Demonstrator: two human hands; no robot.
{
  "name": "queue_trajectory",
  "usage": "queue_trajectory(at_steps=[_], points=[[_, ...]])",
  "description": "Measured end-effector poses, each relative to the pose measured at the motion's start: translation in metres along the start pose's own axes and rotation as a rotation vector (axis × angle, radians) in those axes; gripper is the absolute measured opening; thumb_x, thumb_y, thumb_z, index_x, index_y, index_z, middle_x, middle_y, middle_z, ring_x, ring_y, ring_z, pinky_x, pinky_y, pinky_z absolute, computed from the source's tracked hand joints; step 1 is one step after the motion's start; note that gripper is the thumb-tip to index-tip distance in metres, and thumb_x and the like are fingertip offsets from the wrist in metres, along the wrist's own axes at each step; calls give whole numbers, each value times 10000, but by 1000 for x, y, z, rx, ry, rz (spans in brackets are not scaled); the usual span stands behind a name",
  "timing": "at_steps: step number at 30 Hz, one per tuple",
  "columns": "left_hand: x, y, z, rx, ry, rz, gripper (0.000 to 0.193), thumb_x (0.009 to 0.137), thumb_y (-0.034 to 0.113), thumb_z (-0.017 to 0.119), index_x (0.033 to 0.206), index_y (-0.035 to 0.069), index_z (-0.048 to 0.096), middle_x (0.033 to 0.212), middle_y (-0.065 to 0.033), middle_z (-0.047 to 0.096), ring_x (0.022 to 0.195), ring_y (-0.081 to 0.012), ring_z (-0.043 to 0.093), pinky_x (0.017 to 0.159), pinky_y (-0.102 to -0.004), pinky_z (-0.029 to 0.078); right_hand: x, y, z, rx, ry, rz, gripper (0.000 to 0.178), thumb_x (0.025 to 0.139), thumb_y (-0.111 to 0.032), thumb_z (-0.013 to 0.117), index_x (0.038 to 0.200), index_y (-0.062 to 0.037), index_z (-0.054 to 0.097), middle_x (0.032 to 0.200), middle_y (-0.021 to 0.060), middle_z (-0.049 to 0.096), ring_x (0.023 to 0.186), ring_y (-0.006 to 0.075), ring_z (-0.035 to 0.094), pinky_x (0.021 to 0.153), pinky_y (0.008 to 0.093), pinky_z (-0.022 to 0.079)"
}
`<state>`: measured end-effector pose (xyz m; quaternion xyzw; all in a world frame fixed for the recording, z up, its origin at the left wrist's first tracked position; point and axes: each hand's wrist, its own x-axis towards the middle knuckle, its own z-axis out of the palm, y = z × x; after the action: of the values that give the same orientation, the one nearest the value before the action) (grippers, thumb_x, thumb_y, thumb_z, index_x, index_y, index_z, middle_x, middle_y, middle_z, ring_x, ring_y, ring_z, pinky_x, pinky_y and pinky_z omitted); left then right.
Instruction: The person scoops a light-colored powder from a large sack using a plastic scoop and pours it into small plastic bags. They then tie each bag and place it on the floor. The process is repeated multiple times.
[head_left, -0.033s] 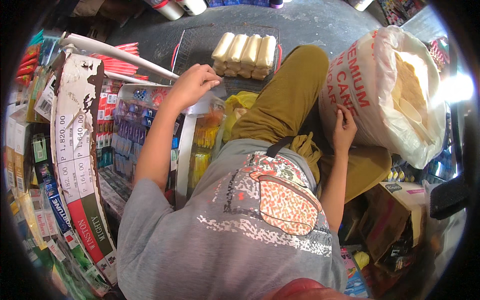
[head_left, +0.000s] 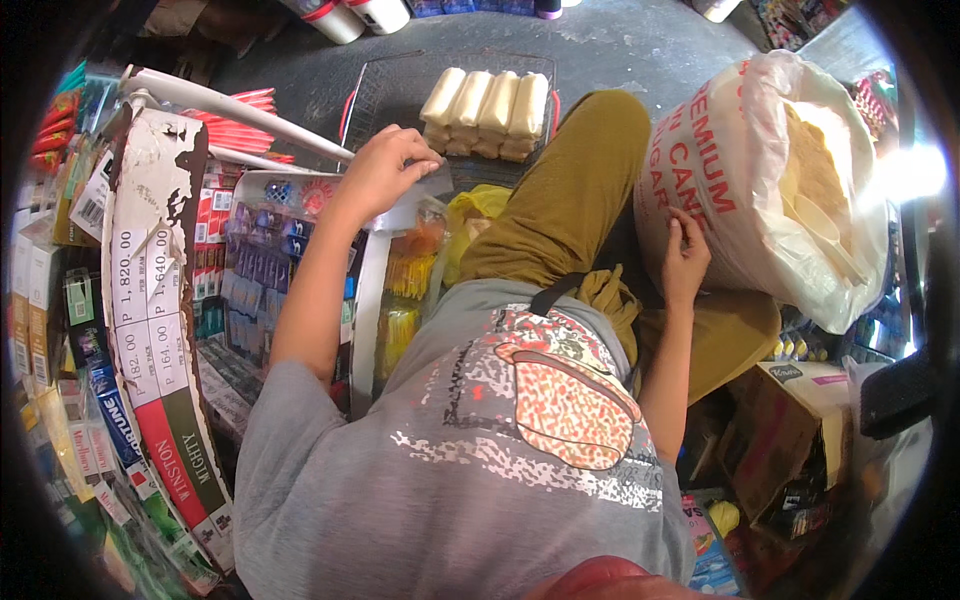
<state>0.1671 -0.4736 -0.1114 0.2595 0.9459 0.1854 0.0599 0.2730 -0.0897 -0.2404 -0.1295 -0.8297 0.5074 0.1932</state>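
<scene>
My left hand is closed, thumb and fingers pinched together on what looks like a thin clear plastic bag. It is raised just in front of a black wire basket. In the basket lie filled plastic packs, long, pale and stacked in layers. My right hand has its fingers curled together, with nothing visible in them. Its fingertips are beside the white sack, perhaps touching it. The sack stands open, full of brown sugar, with a pale scoop lying in it.
At left, a peeling shelf board with a price list borders racks of small packets. A white pole slants above them. A yellow plastic bag lies by my leg. Behind the sack stands a cardboard box.
</scene>
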Motion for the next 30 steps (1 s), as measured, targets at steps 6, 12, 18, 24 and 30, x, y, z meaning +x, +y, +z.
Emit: queue_trajectory(at_steps=[6,12,18,24,30], points=[[34,123,10,-924,235,145,71,781,45,705,848,20,706,808,-21,643,768,-83,576,729,-229,440,-14,-114,7,666,-272,-21,525,846,-246,641,1293,-27,474,1233,92,550,1170,179,485,1004,324,348],[67,206,33,-1434,121,271,113,797,49,697,898,5,668,811,-14,634,777,-80,583,735,-237,464,-9,-167,-20,921,32,1,160,871,-95,615,982,10,572,926,31,605,876,106,543,797,259,432],[74,205,27,-1281,-138,248,64,868,74,638,876,15,616,796,2,605,763,-63,561,716,-220,453,-17,-174,-59,200,77,-46,37,836,-16,614,812,3,592,633,-44,485,574,11,393,482,207,316],[69,175,65,-996,-246,152,189,906,156,602,788,8,598,695,14,569,668,-48,504,620,-212,408,-33,-156,-52,154,8,118,129,829,-78,671,776,23,611,606,-13,538,574,28,448,506,205,369],[72,171,65,-1168,-284,240,193,924,154,570,806,8,615,709,10,576,668,-57,514,628,-218,424,-35,-151,-49,160,69,152,124,831,-73,671,767,21,620,614,-18,566,582,19,469,515,198,373]])
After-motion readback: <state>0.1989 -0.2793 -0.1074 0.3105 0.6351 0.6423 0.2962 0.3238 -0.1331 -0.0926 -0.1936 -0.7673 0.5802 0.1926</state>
